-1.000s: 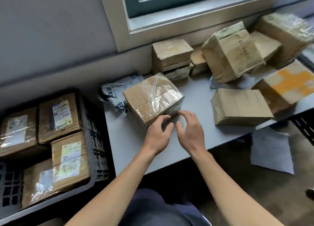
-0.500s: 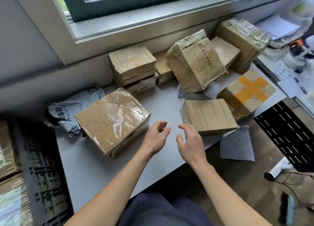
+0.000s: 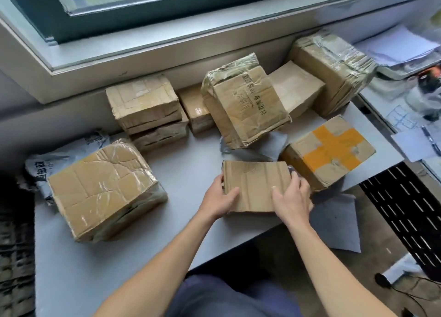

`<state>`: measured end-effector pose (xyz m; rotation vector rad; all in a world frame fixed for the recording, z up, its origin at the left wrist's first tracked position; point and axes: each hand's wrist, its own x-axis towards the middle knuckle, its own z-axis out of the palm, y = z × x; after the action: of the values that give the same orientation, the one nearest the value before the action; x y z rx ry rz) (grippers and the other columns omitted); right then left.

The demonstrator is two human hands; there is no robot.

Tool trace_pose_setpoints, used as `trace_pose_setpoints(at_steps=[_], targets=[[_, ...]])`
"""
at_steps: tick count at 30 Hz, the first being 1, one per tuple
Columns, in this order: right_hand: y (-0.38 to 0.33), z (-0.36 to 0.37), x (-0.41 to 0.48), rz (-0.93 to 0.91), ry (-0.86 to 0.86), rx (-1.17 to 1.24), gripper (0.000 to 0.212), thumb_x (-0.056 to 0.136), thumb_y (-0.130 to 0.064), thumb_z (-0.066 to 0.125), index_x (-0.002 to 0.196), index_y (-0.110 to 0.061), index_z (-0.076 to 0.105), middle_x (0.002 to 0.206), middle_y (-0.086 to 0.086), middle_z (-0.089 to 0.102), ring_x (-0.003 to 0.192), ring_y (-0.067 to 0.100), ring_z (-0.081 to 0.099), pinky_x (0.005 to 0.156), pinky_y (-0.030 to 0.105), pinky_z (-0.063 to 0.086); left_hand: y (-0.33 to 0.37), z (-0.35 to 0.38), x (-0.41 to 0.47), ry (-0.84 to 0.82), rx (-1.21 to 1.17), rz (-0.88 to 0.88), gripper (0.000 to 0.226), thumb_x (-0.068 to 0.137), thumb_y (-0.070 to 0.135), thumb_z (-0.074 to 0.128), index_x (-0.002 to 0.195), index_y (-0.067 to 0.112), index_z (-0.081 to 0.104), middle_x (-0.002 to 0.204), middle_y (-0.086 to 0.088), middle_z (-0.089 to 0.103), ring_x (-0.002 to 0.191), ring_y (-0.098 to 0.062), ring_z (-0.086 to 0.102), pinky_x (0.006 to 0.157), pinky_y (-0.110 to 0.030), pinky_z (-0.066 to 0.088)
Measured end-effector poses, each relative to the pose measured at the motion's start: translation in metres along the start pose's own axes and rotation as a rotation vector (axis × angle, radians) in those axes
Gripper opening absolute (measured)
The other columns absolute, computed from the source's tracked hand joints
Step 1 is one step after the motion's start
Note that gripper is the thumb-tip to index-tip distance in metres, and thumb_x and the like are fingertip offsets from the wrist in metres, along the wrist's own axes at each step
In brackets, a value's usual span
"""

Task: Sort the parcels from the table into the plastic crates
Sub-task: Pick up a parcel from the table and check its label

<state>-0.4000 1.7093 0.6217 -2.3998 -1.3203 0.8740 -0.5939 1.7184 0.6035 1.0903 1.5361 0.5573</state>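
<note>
Flat parcel (image 3: pixel 256 187): on the worktop (image 3: pixel 191 173) at its front edge, orange-taped box (image 3: pixel 329 152) beside it at 2 o'clock.
Left hand (image 3: pixel 219 197): gripping the parcel's 9 o'clock edge, thumb on top.
Right hand (image 3: pixel 292 202): gripping its 3 o'clock edge, thumb on top.

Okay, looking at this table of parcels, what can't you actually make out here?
Head view only.
Plastic crate: cut off by the left edge, dark; contents unseen.
Grey mailer bag: mostly covered by the taped box.
Flat box: underside hidden; left hand and right hand cover its ends.
Leaning box: print too blurred to read.
</note>
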Motion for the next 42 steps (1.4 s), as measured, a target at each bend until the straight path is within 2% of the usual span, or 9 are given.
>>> trace_pose_setpoints(at_steps=[2,6,11,21,27,34,36,38,42], targets=[[0.01,-0.004,0.009,0.069,-0.145,0.148,0.071,0.101,-0.042,0.054,0.161,-0.023,0.023,0.158,0.007,0.042,0.142,0.031,0.044,0.114,0.049,0.04,0.002,0.012,-0.005,0.074,0.039,0.006,0.047,0.103,0.021,0.062,0.148,0.017,0.048,0.133,0.006,0.058,0.12,-0.013,0.056,0.098,-0.023,0.041],[0.026,-0.01,0.022,-0.008,-0.256,0.168,0.059,0.101,-0.054,0.051,0.151,-0.03,0.03,0.131,-0.01,0.053,0.125,0.024,0.056,0.096,0.042,0.045,-0.001,0.023,-0.012,0.13,0.02,0.003,0.044,0.106,0.017,0.055,0.15,0.018,0.049,0.138,0.003,0.062,0.128,-0.016,0.057,0.108,-0.029,0.043],[0.032,0.004,0.025,-0.094,-0.324,0.286,0.04,0.097,-0.053,0.061,0.129,-0.035,0.044,0.119,-0.009,0.06,0.112,0.018,0.061,0.099,0.045,0.051,-0.01,0.017,-0.029,0.21,-0.013,-0.045,0.043,0.107,0.014,0.053,0.15,0.018,0.05,0.139,0.004,0.062,0.126,-0.012,0.057,0.11,-0.029,0.043],[0.008,0.043,0.004,-0.151,-0.229,0.273,0.041,0.1,-0.053,0.056,0.128,-0.023,0.057,0.115,-0.003,0.061,0.098,0.017,0.056,0.084,0.034,0.04,-0.045,0.01,-0.072,0.372,-0.123,-0.14,0.032,0.103,0.018,0.058,0.135,0.019,0.061,0.128,0.003,0.07,0.12,-0.013,0.065,0.108,-0.045,0.051],[-0.005,0.059,-0.002,-0.155,-0.161,0.214,0.042,0.1,-0.055,0.052,0.12,-0.02,0.061,0.114,0.0,0.067,0.1,0.023,0.058,0.089,0.039,0.045,-0.053,0.001,-0.083,0.344,-0.159,-0.143,0.032,0.105,0.007,0.056,0.135,0.015,0.059,0.132,0.001,0.069,0.126,-0.009,0.063,0.114,-0.034,0.046],[-0.025,0.06,0.011,-0.246,-0.285,0.22,0.03,0.1,-0.049,0.057,0.101,-0.02,0.067,0.1,0.001,0.071,0.097,0.027,0.062,0.085,0.04,0.048,-0.071,-0.026,-0.092,0.367,-0.27,-0.207,0.044,0.102,0.017,0.066,0.144,0.02,0.053,0.135,0.006,0.065,0.122,-0.008,0.062,0.111,-0.04,0.049],[-0.027,0.059,0.008,-0.287,-0.329,0.236,0.025,0.102,-0.042,0.056,0.105,-0.021,0.07,0.1,-0.003,0.072,0.098,0.022,0.063,0.082,0.035,0.044,-0.067,-0.035,-0.086,0.369,-0.432,-0.266,0.043,0.104,0.018,0.063,0.146,0.018,0.053,0.132,0.003,0.066,0.112,-0.005,0.064,0.104,-0.039,0.054],[-0.027,0.058,0.003,-0.318,-0.358,0.271,0.018,0.102,-0.034,0.057,0.106,-0.023,0.071,0.097,-0.01,0.071,0.093,0.014,0.064,0.079,0.03,0.042,-0.059,-0.044,-0.08,0.34,-0.49,-0.276,0.03,0.103,0.021,0.063,0.133,0.023,0.062,0.123,0.006,0.07,0.103,-0.003,0.067,0.094,-0.034,0.057],[-0.035,0.046,-0.011,-0.299,-0.308,0.467,0.014,0.105,-0.031,0.056,0.107,-0.018,0.061,0.098,-0.007,0.064,0.092,0.01,0.058,0.078,0.028,0.044,-0.048,-0.065,-0.077,0.403,-0.643,-0.172,0.048,0.082,0.051,0.07,0.119,0.023,0.064,0.129,-0.003,0.067,0.123,-0.011,0.062,0.108,-0.044,0.051]])
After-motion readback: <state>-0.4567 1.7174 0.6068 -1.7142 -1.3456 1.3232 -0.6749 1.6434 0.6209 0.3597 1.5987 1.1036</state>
